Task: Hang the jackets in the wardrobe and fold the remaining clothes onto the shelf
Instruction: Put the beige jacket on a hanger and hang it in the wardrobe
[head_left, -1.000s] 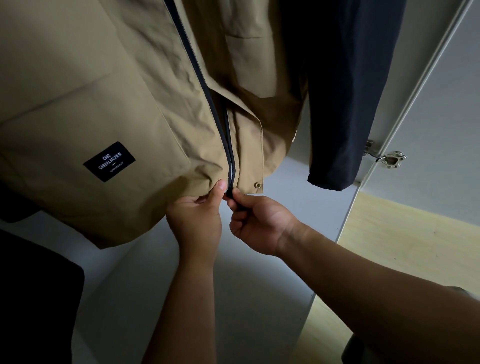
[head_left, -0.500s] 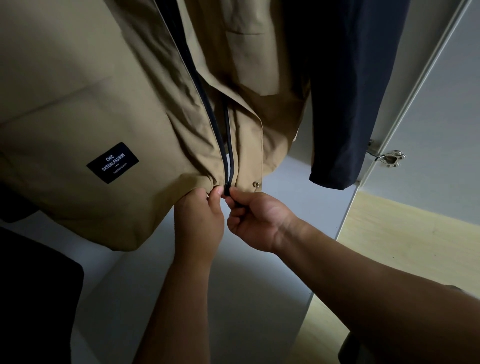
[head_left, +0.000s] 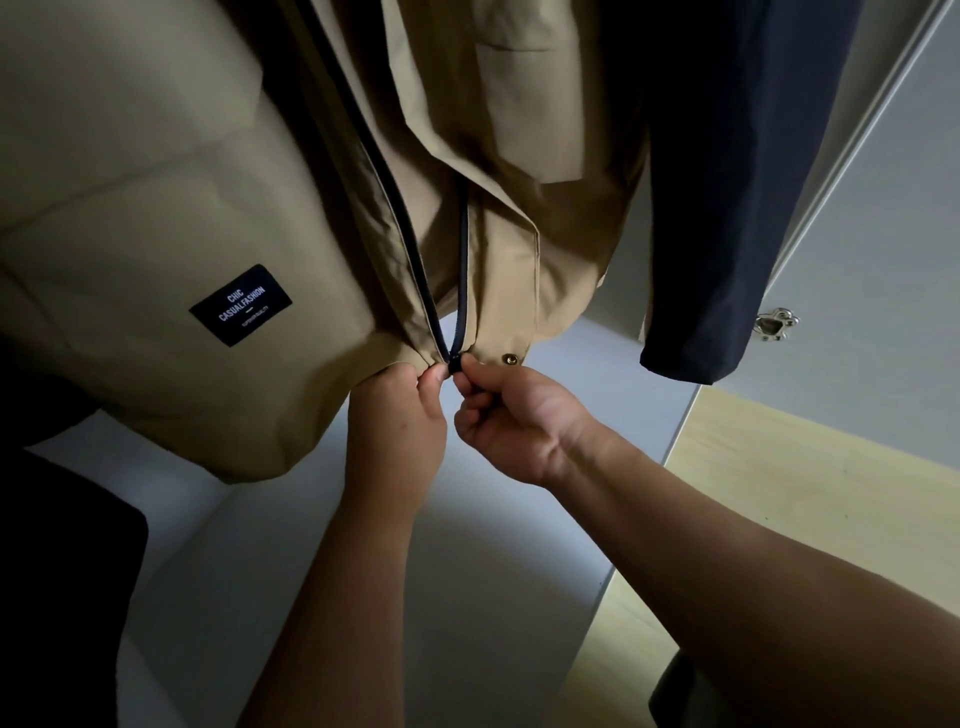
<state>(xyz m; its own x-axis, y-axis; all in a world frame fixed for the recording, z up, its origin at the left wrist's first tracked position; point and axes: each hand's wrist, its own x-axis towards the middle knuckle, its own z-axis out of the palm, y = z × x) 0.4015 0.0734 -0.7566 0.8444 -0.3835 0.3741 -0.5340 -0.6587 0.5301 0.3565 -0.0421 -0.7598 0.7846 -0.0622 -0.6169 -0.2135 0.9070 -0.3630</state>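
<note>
A tan jacket (head_left: 171, 208) with a black label hangs above me inside the wardrobe, its dark zipper (head_left: 447, 332) open down the front. At the hem, my left hand (head_left: 397, 415) pinches the left side of the jacket's bottom edge beside the zipper end. My right hand (head_left: 511, 421) pinches the zipper's bottom end from the right. Both hands meet just under the hem. To the right of the tan jacket hangs a dark navy jacket (head_left: 737, 182).
The white wardrobe floor (head_left: 415, 571) lies below the hands. A dark garment (head_left: 57, 571) sits at the lower left. The open wardrobe door (head_left: 883, 260) with a metal hinge (head_left: 776, 325) stands at the right, over a pale wooden floor (head_left: 779, 493).
Both hands stay at the hem's zipper end. The left thumb has shifted closer to the zipper; the view has drifted slightly.
</note>
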